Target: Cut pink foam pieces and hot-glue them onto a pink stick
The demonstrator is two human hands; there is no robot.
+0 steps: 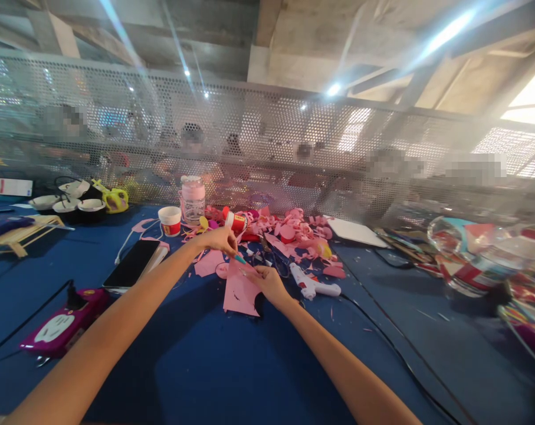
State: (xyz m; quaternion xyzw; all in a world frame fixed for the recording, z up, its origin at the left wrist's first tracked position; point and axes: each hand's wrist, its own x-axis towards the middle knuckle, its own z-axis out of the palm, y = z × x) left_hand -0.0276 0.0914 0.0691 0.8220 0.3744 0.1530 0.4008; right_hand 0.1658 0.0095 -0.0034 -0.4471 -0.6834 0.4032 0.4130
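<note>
Over the middle of the blue table (196, 366), my left hand (219, 239) is closed in a pinch. At its fingertips is a slim teal tool (239, 259), too small to identify; it points toward my other hand. My right hand (271, 285) is closed at the upper right edge of a pink sheet (240, 290), thumb on top. The sheet bears small dark marks. Behind both hands lies a heap of pink scraps (289, 227), with a tipped red-and-white cup (236, 221) among them. A white glue gun (314, 284) rests right of my right hand.
At left are a black-screened phone (132, 264) and a purple power strip (66, 321). A white cup stack (169, 221) and pink-lidded jar (193, 198) stand behind. A clear plastic bottle (479, 260) lies at right. A perforated screen (258, 136) spans the back, people beyond it.
</note>
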